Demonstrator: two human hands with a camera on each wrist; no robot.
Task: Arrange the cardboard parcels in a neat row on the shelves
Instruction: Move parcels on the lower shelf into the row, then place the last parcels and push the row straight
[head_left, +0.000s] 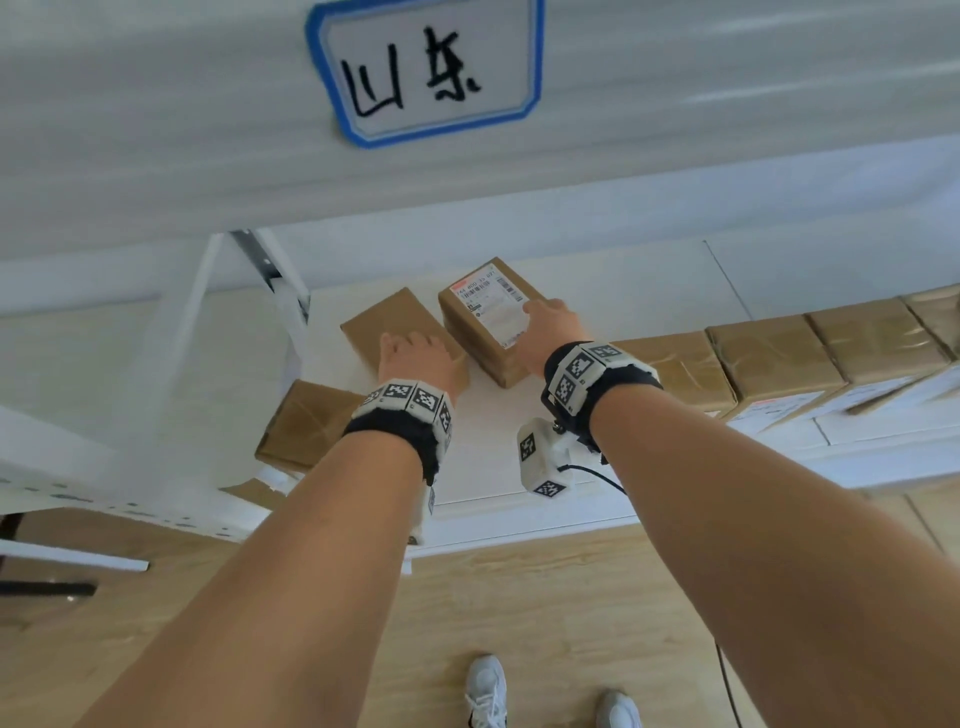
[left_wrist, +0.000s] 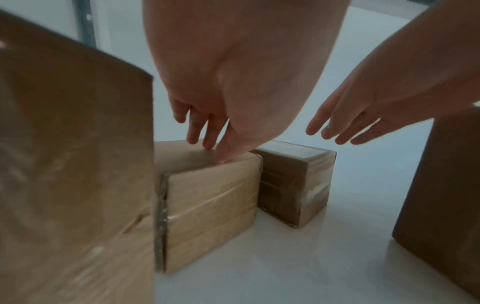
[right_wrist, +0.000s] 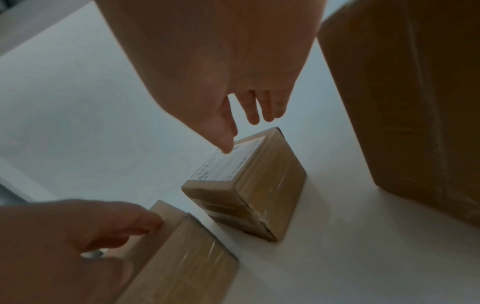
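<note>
Two small cardboard parcels lie askew on the white shelf. My left hand rests on top of the plain parcel; in the left wrist view its fingertips and thumb touch the top of the plain parcel, fingers nearly straight. My right hand is over the right edge of the labelled parcel. The right wrist view has the right hand with its thumb tip on the white label of the labelled parcel, the other fingers straight and hovering past it.
A third parcel sits at the shelf's front left, by the white upright post. A row of taped parcels lines the shelf to the right. A labelled upper shelf edge hangs overhead. Wooden floor lies below.
</note>
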